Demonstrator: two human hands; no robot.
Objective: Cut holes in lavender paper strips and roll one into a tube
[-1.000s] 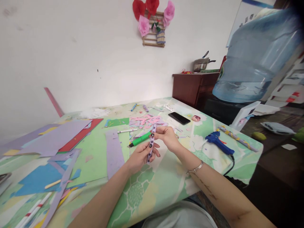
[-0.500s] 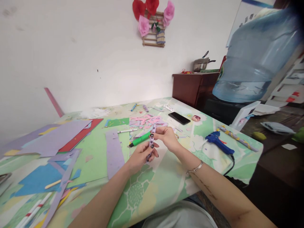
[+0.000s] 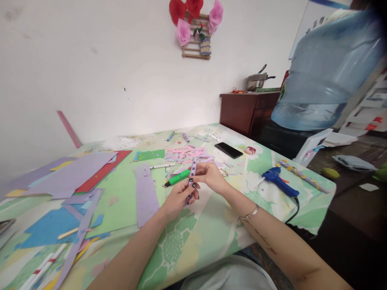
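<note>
Between my two hands stands a slim lilac stick with dark purple dots, tilted slightly. My left hand is closed around its lower part. Thumb and fingers of my right hand pinch it near the middle, so its upper end shows above them. A green utility knife lies on the table just behind my left hand. To its left is a lilac paper strip on a light green sheet. Pink and lilac paper scraps are scattered beyond my hands.
A blue glue gun with a cord lies at the right, by a lilac-and-yellow decorated stick. A black phone is at the back. Coloured sheets pile up at the left. A large water bottle stands beyond the table.
My right hand has slid down the dotted stick toward my left hand, so more of its upper end shows. The stick has shifted slightly left. The table items stay put.
</note>
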